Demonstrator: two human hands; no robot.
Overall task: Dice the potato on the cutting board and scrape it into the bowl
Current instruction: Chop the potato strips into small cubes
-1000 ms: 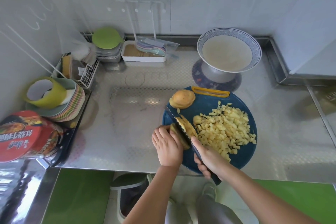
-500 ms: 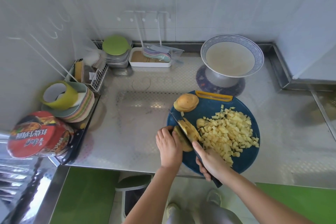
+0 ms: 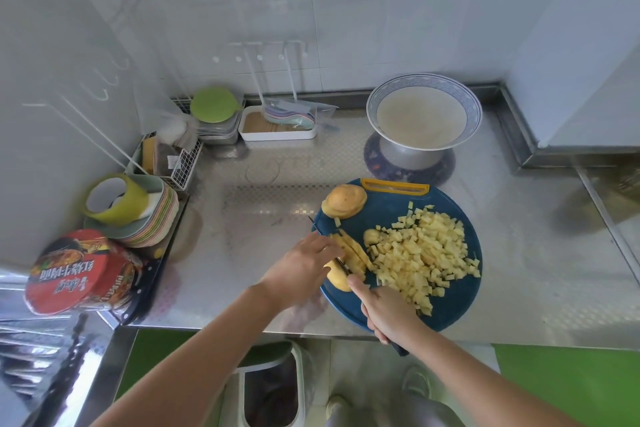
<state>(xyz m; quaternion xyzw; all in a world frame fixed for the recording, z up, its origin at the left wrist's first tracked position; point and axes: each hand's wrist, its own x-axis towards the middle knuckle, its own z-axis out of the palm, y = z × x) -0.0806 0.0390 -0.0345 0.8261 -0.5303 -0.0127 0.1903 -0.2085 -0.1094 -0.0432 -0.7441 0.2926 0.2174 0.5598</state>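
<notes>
Potato, part-sliced, lies at the left rim of the cutting board, which sits at the worktop's front edge, right of centre. Your left hand lies over it with fingers stretched out, pressing the slices; the thumb is hidden. Your right hand grips the knife, blade down in the cut.

Hazard: your left fingertips rest just beside the blade, untucked, so a sliding slice would likely bring them under the edge. The diced pile nears the board's front rim, and a jolt could spill cubes off the worktop.

Compared with half a second earlier, your left hand has turned from curled and knuckles-up to flat, pointing across the board. Knife, pile and the uncut half sit as before.
</notes>
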